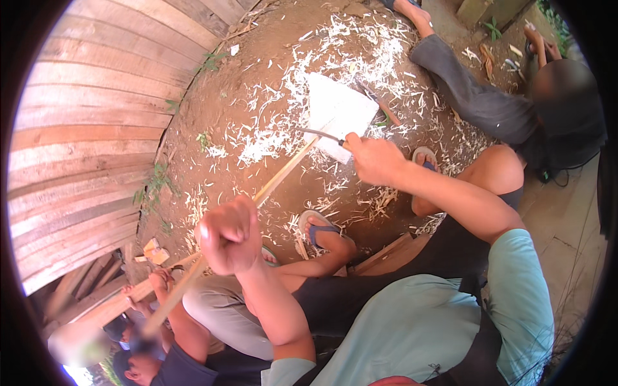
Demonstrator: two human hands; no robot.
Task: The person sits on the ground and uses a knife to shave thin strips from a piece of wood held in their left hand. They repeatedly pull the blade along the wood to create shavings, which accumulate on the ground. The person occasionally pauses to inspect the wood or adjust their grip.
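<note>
ok so the left hand (226, 235) has its fingers wrapped snug around a long pale wooden strip (283, 177), which pokes out both sides of the fist. Right hand (376, 159) has its fingers clamped on a knife (329, 135), and the thin curved blade crosses the strip's far end, well apart from the left fingers. White slab (341, 106) on the dirt ground (257, 61) below, pale shavings (267, 148) all over tbh.

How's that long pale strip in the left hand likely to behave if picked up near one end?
The pale strip is probably fairly stiff: it runs nearly straight on both sides of the left hand, with no obvious sag. It looks slim and woody, so likely light for its length. Being so long, its far end may swing.
</note>
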